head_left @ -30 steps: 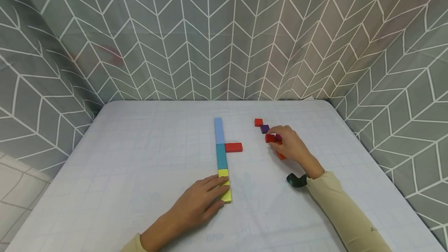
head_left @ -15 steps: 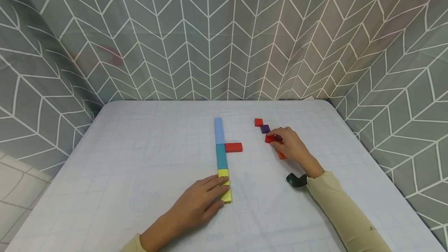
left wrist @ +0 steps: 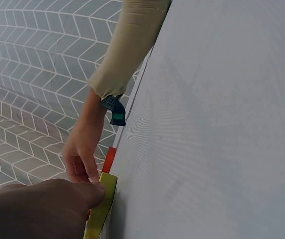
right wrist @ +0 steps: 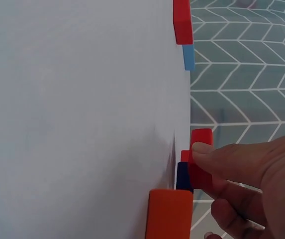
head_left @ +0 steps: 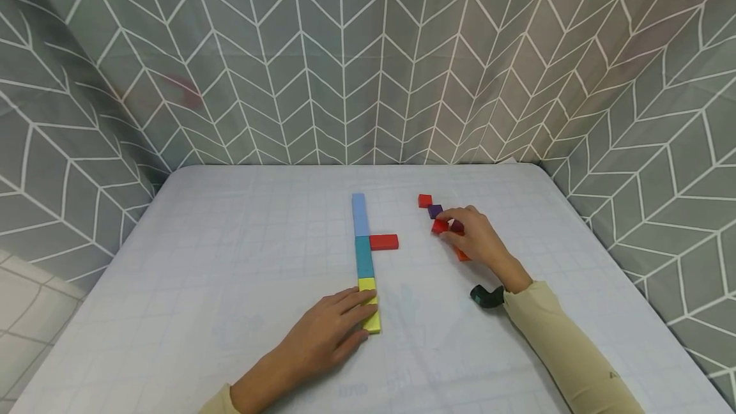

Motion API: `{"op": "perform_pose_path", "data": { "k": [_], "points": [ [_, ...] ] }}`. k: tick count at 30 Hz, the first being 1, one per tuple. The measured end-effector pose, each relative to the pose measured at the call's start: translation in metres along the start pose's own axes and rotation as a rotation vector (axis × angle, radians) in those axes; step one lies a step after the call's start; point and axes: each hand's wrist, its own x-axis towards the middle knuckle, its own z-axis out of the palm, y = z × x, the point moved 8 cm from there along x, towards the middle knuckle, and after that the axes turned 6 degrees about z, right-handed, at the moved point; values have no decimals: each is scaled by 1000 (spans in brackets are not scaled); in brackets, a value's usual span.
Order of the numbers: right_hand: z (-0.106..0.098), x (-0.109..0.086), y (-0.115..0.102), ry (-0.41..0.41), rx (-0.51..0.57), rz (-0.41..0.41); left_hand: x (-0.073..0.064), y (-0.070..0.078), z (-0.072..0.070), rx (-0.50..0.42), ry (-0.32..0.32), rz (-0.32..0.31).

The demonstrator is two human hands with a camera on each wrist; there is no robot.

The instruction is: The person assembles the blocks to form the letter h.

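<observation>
My left hand (head_left: 324, 337) lies with its fingers across a yellow block (head_left: 372, 322). That block is the near end of a straight line, followed by a teal block (head_left: 365, 257) and a light blue block (head_left: 360, 214). A red block (head_left: 383, 243) sticks out to the right from the teal one. On the right, my right hand (head_left: 476, 238) pinches another red block (right wrist: 201, 169) between thumb and fingers. Close around it are an orange block (right wrist: 171, 214), partly under the hand in the head view, and a dark purple piece (head_left: 457, 227).
Beyond the right hand, a small red block (head_left: 425, 200) sits corner to corner with a dark purple block (head_left: 435, 211). A black wrist device (head_left: 487, 297) juts from the right sleeve. Patterned grey curtains (head_left: 368, 62) stand behind and beside the white table (head_left: 230, 235).
The red block in my right hand has shifted slightly left and turned a little, with small finger movements. My left hand and the line of blocks have stayed still.
</observation>
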Motion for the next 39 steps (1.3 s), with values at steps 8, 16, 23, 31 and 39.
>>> {"op": "perform_pose_path", "data": {
  "k": [8,16,23,31,39],
  "points": [
    [4,-1,-8,-16,-26,-36,0,0,0,-1,-1,1],
    [11,0,-16,-7,-12,-67,0,0,1,0,-10,-2],
    [18,-2,-34,2,34,-147,1,-1,1,-6,-17,-6],
    [28,1,-50,-20,9,-191,1,-1,1,-10,-28,-14],
    [38,2,-57,-65,-9,-187,1,-1,2,-9,-17,-8]
  ]
}}
